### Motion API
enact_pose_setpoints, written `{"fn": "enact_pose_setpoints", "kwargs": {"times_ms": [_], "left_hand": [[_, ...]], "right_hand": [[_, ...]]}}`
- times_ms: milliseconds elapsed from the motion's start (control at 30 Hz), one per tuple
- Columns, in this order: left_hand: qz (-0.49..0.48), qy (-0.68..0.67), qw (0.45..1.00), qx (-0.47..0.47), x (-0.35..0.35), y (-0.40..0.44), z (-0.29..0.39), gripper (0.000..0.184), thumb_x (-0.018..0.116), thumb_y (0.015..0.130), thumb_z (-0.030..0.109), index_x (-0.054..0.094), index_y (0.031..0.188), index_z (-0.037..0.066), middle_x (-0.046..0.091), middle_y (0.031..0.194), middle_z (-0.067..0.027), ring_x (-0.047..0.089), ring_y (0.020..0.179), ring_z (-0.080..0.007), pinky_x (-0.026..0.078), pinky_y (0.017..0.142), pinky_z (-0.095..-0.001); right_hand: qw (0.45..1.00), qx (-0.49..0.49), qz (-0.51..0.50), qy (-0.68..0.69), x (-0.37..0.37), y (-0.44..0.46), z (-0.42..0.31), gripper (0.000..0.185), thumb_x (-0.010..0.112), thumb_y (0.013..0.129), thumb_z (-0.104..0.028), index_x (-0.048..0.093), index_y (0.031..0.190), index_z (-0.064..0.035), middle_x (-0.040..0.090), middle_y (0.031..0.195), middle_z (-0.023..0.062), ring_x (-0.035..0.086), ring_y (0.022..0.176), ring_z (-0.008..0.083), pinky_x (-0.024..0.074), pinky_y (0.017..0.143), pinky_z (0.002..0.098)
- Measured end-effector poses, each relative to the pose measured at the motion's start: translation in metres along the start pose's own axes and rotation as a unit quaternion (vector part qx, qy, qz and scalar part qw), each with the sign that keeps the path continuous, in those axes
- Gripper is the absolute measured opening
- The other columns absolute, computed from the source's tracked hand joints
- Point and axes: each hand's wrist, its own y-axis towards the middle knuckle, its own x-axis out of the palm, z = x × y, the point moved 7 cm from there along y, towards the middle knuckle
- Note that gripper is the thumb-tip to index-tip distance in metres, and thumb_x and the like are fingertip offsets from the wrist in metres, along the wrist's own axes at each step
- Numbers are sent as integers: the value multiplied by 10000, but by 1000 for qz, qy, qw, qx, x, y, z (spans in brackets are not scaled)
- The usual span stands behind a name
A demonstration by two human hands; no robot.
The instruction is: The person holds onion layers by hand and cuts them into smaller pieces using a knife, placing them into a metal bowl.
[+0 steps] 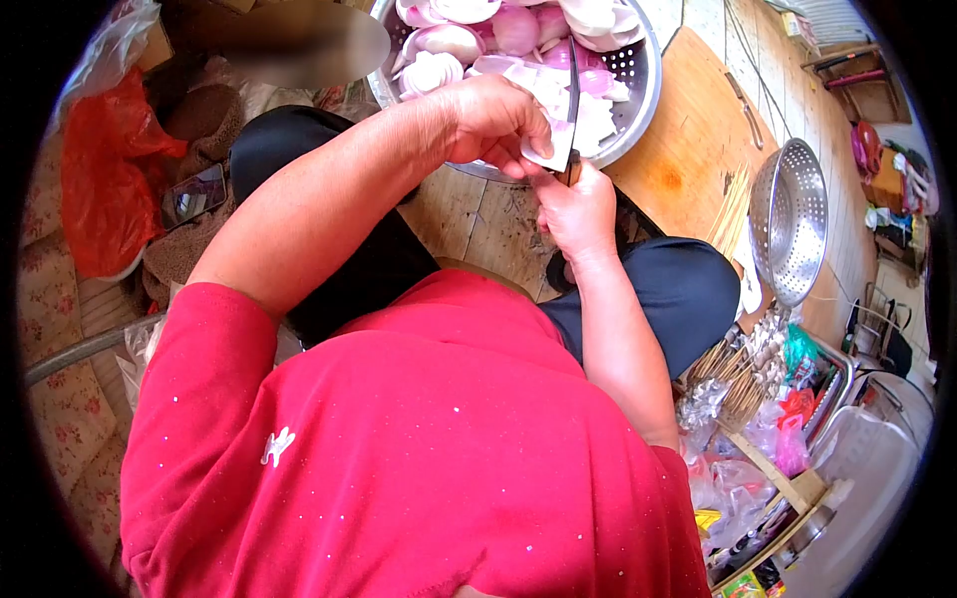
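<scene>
My right hand (580,214) is closed around the dark handle of a knife (573,85), whose blade points away from me over the bowl. Pinched between the fingers of my left hand (501,122) is a pale piece of onion (555,149), close beside the blade near the handle. Below the hands and beyond them stands a metal colander (650,95) with perforated walls. It holds many purple and white onion pieces (515,30), some cupped, some flat. The undersides of my fingers are partly hidden.
To the right lies a wooden board (678,110) with another knife (745,110) and thin wooden skewers (730,211). A second colander (790,221) leans beside it. Bundled sticks (723,374) and plastic bags sit lower right. A red bag (110,179) and a phone (194,194) are at left.
</scene>
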Motion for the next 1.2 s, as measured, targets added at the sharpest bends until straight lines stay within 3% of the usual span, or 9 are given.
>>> {"fn": "enact_pose_setpoints", "kwargs": {"times_ms": [200,267,367,567,700,733,967,1167,1200], "left_hand": [[73,99,990,72,-15,2,10,217,690,676,35,638,884,-1,652,771,-107,661,702,-239,560,608,-334],[139,316,920,184,-19,-4,31,197,660,717,63,631,903,4,668,802,-100,657,763,-173,548,697,-299],[221,412,844,263,-31,-19,62,250,649,749,95,653,976,-9,691,882,-95,655,831,-160,514,802,-280],[474,448,676,344,-116,-42,130,318,658,804,194,648,1083,43,691,946,-115,664,833,-195,522,776,-309],[484,426,718,260,-153,-9,129,412,678,797,236,611,1162,56,687,970,-116,664,862,-233,519,801,-342],[486,508,671,238,-149,-6,132,491,700,778,276,584,1207,67,679,1005,-127,658,910,-266,508,835,-373],[492,542,660,166,-148,3,134,325,685,769,303,650,1049,140,667,1029,-123,624,973,-317,490,854,-404],[537,526,615,240,-131,-35,151,260,633,786,257,607,906,27,665,844,-184,665,811,-292,522,747,-402],[525,468,666,251,-125,-44,149,242,636,789,229,599,895,14,659,816,-180,669,771,-248,528,707,-378]], "right_hand": [[999,48,20,-3,-4,0,3,204,661,793,-194,610,881,-17,574,608,19,529,443,114,427,436,283],[999,47,19,-7,-4,-2,0,193,656,793,-188,612,874,-18,573,606,20,528,440,116,428,435,285],[999,48,18,-16,-2,-8,-3,182,646,794,-179,615,870,-17,573,605,19,528,438,116,428,434,285],[1000,23,-5,-5,2,-13,0,171,666,804,-173,613,864,-22,574,612,11,530,455,99,422,432,271],[1000,23,-17,-1,5,-15,4,170,668,809,-175,611,865,-25,571,613,3,522,460,87,413,427,266],[999,37,-26,-14,5,-15,6,178,671,801,-179,620,870,-22,590,631,12,549,509,94,445,481,274],[998,-1,-9,-57,2,-11,15,197,683,780,-190,648,878,-23,646,703,43,600,646,117,494,644,292],[999,-9,-12,-46,4,-13,11,192,693,778,-176,654,889,-25,669,755,53,619,698,119,499,688,289],[999,-16,-12,-45,4,-14,8,189,694,779,-172,655,891,-25,671,760,54,622,704,119,500,692,288]]}}
